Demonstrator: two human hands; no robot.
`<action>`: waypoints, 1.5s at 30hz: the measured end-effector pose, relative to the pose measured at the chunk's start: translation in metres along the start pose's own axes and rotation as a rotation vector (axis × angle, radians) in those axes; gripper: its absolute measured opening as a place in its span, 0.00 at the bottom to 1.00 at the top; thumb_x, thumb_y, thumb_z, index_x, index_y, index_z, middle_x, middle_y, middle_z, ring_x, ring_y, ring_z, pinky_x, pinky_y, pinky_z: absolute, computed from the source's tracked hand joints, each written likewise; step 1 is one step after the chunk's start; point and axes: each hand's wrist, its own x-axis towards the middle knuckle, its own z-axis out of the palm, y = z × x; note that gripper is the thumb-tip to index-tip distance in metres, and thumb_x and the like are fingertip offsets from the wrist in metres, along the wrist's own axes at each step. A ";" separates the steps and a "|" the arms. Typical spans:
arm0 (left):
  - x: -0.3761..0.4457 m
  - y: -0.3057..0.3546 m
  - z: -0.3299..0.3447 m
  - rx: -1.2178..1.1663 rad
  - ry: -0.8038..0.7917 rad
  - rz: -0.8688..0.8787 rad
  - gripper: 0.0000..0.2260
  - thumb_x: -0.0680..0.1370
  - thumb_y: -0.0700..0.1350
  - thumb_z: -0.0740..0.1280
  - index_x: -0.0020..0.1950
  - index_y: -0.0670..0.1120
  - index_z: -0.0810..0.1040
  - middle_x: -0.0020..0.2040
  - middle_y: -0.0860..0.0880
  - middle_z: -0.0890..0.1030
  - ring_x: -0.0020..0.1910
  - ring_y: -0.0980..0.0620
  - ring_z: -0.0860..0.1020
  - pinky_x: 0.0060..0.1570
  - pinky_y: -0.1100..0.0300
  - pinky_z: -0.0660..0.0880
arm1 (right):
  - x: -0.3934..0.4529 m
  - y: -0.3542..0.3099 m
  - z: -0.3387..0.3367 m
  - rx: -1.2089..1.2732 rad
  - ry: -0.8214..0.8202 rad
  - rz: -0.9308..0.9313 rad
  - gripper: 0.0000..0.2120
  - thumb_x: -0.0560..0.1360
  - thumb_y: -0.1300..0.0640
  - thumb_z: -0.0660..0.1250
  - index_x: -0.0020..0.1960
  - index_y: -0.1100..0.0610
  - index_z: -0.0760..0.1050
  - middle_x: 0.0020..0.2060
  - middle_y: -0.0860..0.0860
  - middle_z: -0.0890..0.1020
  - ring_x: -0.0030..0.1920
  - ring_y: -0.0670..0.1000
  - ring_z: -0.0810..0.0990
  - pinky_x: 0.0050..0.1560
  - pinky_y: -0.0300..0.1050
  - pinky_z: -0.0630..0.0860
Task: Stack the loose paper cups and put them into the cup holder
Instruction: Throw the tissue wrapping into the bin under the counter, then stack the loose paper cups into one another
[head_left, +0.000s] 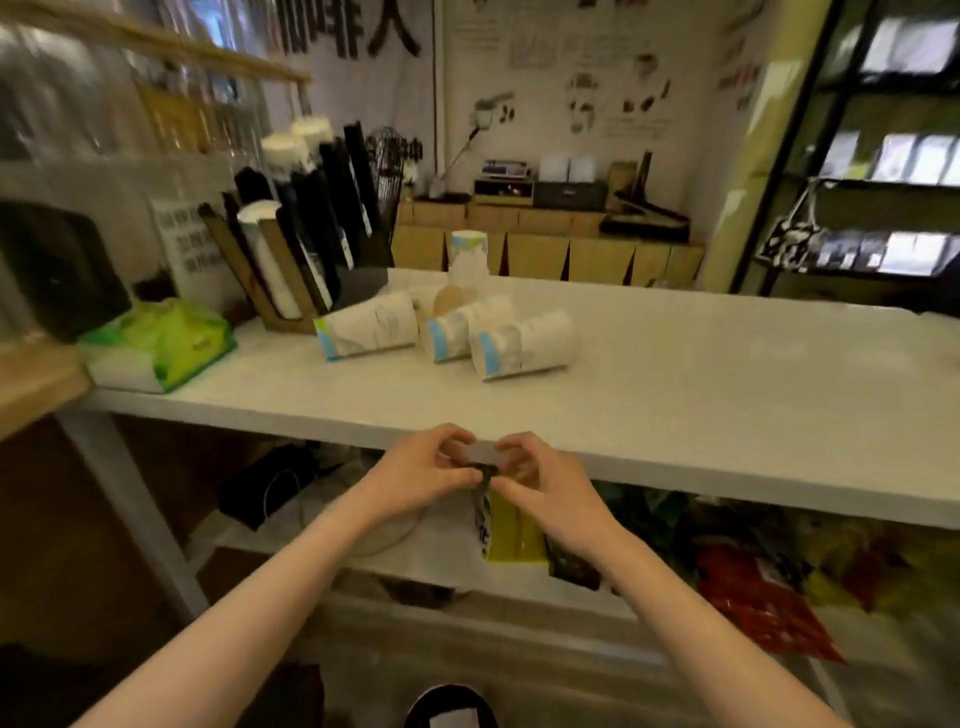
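pinching a small dark object (485, 470) between both hands' fingers (470, 474), paper cups (519, 345) lying beyond.

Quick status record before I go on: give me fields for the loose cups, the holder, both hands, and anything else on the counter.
loose cups: three paper cups on their sides; one upright cup behind them
cup holder: wooden rack at counter's left, already holding cup stacks
left hand: below counter edge, pinching a small dark item
right hand: pinching the same item
cups in hand: none
other: green tissue pack left of rack
counter: white
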 end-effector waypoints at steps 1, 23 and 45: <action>0.005 0.006 -0.007 0.009 0.026 0.011 0.20 0.71 0.51 0.69 0.62 0.51 0.72 0.56 0.50 0.79 0.49 0.56 0.77 0.43 0.69 0.71 | 0.006 -0.006 -0.008 0.012 0.012 -0.007 0.17 0.74 0.52 0.65 0.62 0.50 0.69 0.52 0.49 0.78 0.49 0.47 0.78 0.50 0.39 0.75; 0.150 -0.035 -0.137 0.261 0.361 0.097 0.29 0.70 0.48 0.70 0.69 0.50 0.63 0.69 0.49 0.67 0.65 0.51 0.68 0.62 0.57 0.66 | 0.238 -0.049 -0.033 -0.096 0.134 -0.120 0.22 0.72 0.55 0.67 0.64 0.54 0.67 0.60 0.53 0.75 0.59 0.51 0.73 0.55 0.46 0.71; 0.194 -0.096 -0.124 -0.330 0.812 -0.119 0.40 0.56 0.54 0.77 0.65 0.54 0.65 0.63 0.50 0.75 0.62 0.49 0.73 0.60 0.44 0.74 | 0.331 -0.036 -0.001 -0.686 -0.075 -0.040 0.32 0.66 0.37 0.65 0.62 0.56 0.66 0.56 0.54 0.76 0.56 0.56 0.74 0.48 0.50 0.73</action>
